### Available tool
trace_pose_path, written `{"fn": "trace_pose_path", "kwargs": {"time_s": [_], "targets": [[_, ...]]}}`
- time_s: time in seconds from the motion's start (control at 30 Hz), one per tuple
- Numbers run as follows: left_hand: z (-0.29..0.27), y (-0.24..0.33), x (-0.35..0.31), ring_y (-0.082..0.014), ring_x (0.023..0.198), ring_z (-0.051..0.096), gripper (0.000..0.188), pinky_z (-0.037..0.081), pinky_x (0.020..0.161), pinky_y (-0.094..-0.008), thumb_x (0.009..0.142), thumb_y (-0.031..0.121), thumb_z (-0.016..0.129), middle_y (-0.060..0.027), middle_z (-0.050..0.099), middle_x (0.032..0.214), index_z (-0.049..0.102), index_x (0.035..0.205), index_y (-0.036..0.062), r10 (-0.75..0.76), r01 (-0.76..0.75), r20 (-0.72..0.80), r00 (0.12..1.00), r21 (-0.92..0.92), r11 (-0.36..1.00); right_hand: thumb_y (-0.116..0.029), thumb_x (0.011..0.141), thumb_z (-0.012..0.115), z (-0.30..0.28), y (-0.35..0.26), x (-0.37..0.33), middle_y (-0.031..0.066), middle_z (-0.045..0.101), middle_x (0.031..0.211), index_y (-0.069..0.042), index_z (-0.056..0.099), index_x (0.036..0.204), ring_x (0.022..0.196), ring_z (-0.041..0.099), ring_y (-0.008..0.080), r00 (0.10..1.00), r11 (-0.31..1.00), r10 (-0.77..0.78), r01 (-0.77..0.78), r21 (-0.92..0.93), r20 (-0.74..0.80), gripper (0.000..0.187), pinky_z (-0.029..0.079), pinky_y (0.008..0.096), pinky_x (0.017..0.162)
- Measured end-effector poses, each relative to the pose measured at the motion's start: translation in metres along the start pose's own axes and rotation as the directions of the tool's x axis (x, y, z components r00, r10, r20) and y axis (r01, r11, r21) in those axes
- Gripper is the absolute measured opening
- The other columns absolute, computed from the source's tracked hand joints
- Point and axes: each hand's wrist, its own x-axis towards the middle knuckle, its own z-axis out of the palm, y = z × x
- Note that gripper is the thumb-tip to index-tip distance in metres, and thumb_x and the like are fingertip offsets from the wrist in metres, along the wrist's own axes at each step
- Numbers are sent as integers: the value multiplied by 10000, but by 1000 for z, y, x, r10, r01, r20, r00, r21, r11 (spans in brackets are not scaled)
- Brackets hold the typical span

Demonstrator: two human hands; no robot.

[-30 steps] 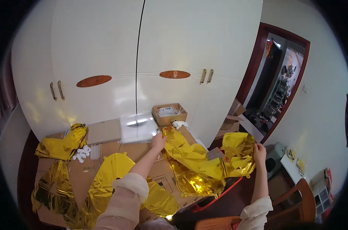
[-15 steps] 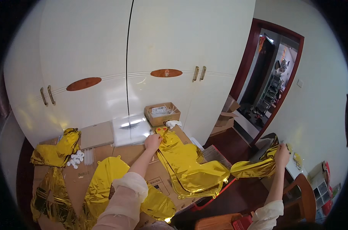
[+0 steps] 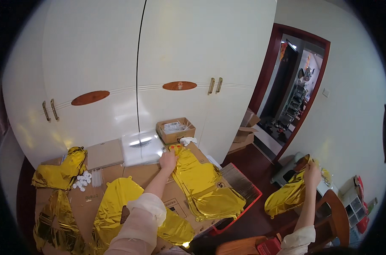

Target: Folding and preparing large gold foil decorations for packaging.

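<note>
My left hand is closed at the upper left edge of a flat pile of gold foil balloons, its fingers pinching the foil. Off to the right, my right hand grips a single gold foil balloon, which hangs down beside it, apart from the pile. Another flat foil balloon lies under my left forearm, partly hidden by it. More crumpled gold foil sits at the table's left end, with a further piece draping below it.
Cardboard covers the table. Along its back are a cardboard box of small items, clear plastic bags and white rolled pieces. A red-edged crate stands right of the table; a wooden chair is near my right arm.
My right hand's balloon has come away from the pile's right end and now hangs separately, with a gap showing the floor. My left hand stays at the pile. The view has shifted slightly.
</note>
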Motion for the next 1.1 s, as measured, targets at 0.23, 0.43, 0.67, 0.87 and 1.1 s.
{"fn": "trace_pose_path", "kwargs": {"time_s": [0.23, 0.43, 0.67, 0.87, 1.1], "targets": [[-53, 24, -24, -310, 1003, 592, 523, 514, 778, -405, 824, 396, 701, -193, 586, 1113, 577, 1169, 23, 119, -125, -105, 987, -59, 990, -205, 851, 598, -50, -112, -57, 77, 638, 728, -111, 611, 888, 645, 657, 289, 891, 896, -428, 440, 56, -155, 102, 521, 397, 564], [-156, 52, -163, -177, 896, 629, 512, 510, 780, -356, 972, 503, 467, -63, 679, 1047, 642, 1127, 47, 470, 528, 576, 669, -813, 244, -159, 757, 607, -113, -244, -165, -13, 463, 599, -93, 636, 1005, 490, 524, 143, 434, 395, -836, 901, 180, -336, 259, 405, 306, 458], [-234, -14, -238, -167, 942, 628, 249, 515, 802, -330, 911, 139, 627, -59, 655, 1027, 591, 1128, 23, 95, 530, 523, 847, -819, -219, -153, 749, 591, -142, -311, -294, -20, 508, 625, -43, 653, 987, 497, 542, 112, 176, -17, -872, 922, 387, -457, 269, 406, 272, 469], [-225, -105, -230, -176, 882, 644, 273, 532, 740, -315, 863, -14, 605, -94, 648, 1014, 577, 1135, -12, -210, 385, 379, 901, -923, -11, -133, 767, 581, -134, -356, -371, 0, 533, 655, -33, 606, 1189, 510, 582, 130, 211, -48, -890, 840, 541, -405, 434, 444, 281, 464], [-205, -174, -197, -227, 942, 629, 439, 532, 778, -346, 795, -20, 666, -125, 615, 1069, 500, 1202, -12, -447, 486, 312, 838, -799, 353, -159, 817, 599, -140, -338, -394, 77, 615, 861, -155, 487, 1350, 671, 661, 265, -65, -189, -981, 525, 830, -182, 545, 528, 378, 575]]}}
